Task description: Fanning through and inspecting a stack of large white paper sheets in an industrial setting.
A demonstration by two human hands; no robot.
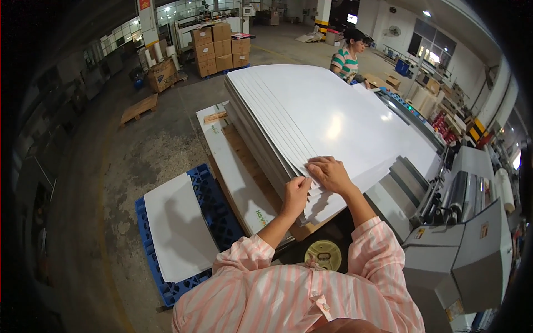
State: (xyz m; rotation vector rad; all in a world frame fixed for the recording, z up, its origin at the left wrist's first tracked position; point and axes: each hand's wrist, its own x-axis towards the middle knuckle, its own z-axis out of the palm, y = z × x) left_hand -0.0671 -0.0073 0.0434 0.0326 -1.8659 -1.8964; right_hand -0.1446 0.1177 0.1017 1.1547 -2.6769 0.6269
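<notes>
A tall stack of large glossy white sheets (288,100) stands in front of me, its top sheets fanned in steps along the left edge. My left hand (296,195) is closed at the stack's near left corner, with the sheet edges pinched between thumb and fingers. Beside it, my right hand (330,173) rests on the top sheet close to the same corner, fingers together and bent over the surface. Below my hands the near sheet corners are spread apart and look uneven.
Left of the stack, white sheets (177,227) lie on a blue pallet (145,244). A grey roller machine (461,222) stands at the right. Across the stack is a person in a striped shirt (345,61). Cardboard boxes (214,47) and a wooden pallet (139,108) are farther back.
</notes>
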